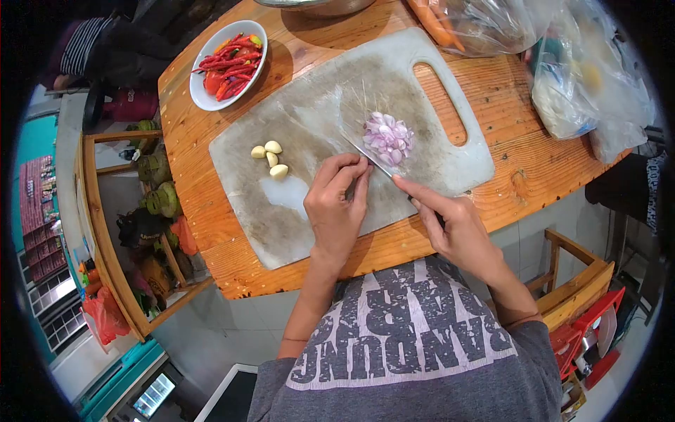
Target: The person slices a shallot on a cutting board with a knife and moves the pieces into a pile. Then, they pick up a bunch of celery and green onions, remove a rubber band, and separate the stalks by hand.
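Note:
My right hand [453,221] grips a knife [369,154], its blade slanting up and left over the cutting board [309,116]. Close to the blade, the fingers of my left hand [337,200] are pinched together; whatever lies between them is hidden. Just beyond the knife sits a small heap of sliced shallots [389,138], pale purple and white. Several peeled garlic cloves [278,171] lie on the board, left of my left hand. A wet, whitish patch shows below the cloves.
A white bowl [199,91] of red chilies [228,70] stands at the table's back left. Part of a metal bowl [330,8] shows at the far edge. Plastic bags [562,91], one with carrots [436,24], lie back right. A wooden rack [102,246] stands left of the table [204,232].

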A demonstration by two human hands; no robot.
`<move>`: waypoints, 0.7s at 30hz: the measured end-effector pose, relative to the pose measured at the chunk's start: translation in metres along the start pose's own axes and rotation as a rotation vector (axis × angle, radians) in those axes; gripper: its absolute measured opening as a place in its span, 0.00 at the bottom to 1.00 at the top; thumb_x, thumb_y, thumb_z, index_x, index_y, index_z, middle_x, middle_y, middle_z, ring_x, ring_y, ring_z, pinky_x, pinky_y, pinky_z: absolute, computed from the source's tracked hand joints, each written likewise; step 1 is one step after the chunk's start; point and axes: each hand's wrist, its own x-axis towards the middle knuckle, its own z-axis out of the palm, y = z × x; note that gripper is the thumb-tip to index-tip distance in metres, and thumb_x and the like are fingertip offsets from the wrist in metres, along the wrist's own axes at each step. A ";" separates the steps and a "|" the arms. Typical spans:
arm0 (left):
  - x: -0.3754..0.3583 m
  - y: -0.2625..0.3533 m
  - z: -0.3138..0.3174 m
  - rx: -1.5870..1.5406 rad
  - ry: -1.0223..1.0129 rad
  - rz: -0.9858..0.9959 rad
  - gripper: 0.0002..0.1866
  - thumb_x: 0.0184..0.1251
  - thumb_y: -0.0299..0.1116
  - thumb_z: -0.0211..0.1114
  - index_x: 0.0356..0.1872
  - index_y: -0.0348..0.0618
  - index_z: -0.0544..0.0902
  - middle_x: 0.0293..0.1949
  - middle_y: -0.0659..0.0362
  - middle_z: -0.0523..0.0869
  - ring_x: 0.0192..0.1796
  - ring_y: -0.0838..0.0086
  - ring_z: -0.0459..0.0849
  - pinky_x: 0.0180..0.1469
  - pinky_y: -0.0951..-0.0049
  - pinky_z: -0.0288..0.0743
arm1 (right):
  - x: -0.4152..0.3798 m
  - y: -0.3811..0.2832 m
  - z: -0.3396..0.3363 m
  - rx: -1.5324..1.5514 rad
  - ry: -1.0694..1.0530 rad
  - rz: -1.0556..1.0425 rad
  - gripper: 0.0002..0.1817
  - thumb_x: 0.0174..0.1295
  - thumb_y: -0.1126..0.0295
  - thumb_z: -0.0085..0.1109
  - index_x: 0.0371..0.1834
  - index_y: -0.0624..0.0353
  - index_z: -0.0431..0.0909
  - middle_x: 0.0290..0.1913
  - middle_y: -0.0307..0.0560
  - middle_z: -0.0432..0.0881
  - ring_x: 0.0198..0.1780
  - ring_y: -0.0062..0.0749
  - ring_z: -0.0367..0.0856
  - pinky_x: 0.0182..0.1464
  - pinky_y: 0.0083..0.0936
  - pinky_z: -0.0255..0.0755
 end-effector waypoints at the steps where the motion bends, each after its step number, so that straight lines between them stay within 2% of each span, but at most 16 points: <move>1: 0.001 0.002 0.000 -0.002 0.001 -0.018 0.07 0.58 0.18 0.75 0.38 0.35 0.89 0.40 0.55 0.90 0.41 0.66 0.90 0.44 0.71 0.81 | -0.003 0.001 -0.001 -0.018 0.003 -0.004 0.28 0.66 0.82 0.56 0.70 0.53 0.77 0.27 0.62 0.80 0.23 0.46 0.80 0.31 0.35 0.74; 5: -0.001 0.001 0.001 0.005 0.010 -0.027 0.06 0.58 0.18 0.75 0.37 0.34 0.90 0.40 0.55 0.90 0.41 0.69 0.91 0.45 0.72 0.82 | -0.011 0.003 -0.009 -0.050 -0.015 0.029 0.27 0.67 0.82 0.56 0.70 0.52 0.78 0.27 0.61 0.80 0.23 0.45 0.80 0.31 0.35 0.74; 8: -0.002 -0.001 0.002 -0.016 0.017 -0.010 0.07 0.58 0.19 0.75 0.38 0.35 0.88 0.40 0.54 0.88 0.40 0.63 0.89 0.42 0.68 0.81 | -0.012 0.004 -0.013 -0.045 -0.002 0.034 0.27 0.67 0.82 0.56 0.70 0.52 0.78 0.28 0.61 0.81 0.22 0.42 0.79 0.30 0.34 0.73; 11: -0.002 0.001 0.000 -0.010 0.003 -0.045 0.06 0.59 0.17 0.74 0.37 0.34 0.90 0.41 0.55 0.90 0.42 0.68 0.91 0.46 0.73 0.82 | -0.013 -0.002 -0.013 0.022 -0.008 0.055 0.27 0.68 0.81 0.56 0.70 0.51 0.79 0.28 0.61 0.81 0.22 0.40 0.78 0.30 0.32 0.72; 13: -0.001 0.001 0.000 -0.005 0.003 -0.034 0.06 0.59 0.17 0.73 0.37 0.34 0.90 0.41 0.55 0.90 0.42 0.68 0.91 0.46 0.72 0.82 | -0.012 -0.009 -0.016 0.027 -0.035 0.100 0.27 0.68 0.81 0.56 0.70 0.52 0.79 0.29 0.61 0.81 0.22 0.38 0.78 0.30 0.32 0.72; 16: -0.002 0.001 0.000 -0.007 0.006 -0.034 0.07 0.58 0.16 0.73 0.37 0.34 0.90 0.41 0.54 0.90 0.42 0.68 0.91 0.46 0.72 0.82 | -0.012 -0.005 -0.014 0.038 -0.022 0.075 0.26 0.68 0.81 0.56 0.70 0.52 0.78 0.30 0.62 0.82 0.22 0.39 0.78 0.30 0.31 0.72; 19: -0.002 0.000 0.001 -0.003 0.010 -0.011 0.07 0.58 0.17 0.74 0.37 0.35 0.89 0.41 0.54 0.89 0.42 0.64 0.89 0.44 0.70 0.82 | -0.005 -0.016 -0.018 -0.011 -0.109 0.184 0.26 0.68 0.81 0.56 0.70 0.53 0.78 0.33 0.63 0.83 0.24 0.41 0.81 0.32 0.33 0.74; 21: -0.002 0.000 0.001 0.004 0.008 -0.002 0.07 0.58 0.18 0.74 0.37 0.36 0.88 0.41 0.54 0.88 0.41 0.63 0.88 0.43 0.68 0.81 | 0.002 -0.008 -0.007 0.005 -0.044 0.065 0.26 0.68 0.81 0.56 0.70 0.54 0.78 0.33 0.64 0.84 0.26 0.42 0.83 0.33 0.34 0.74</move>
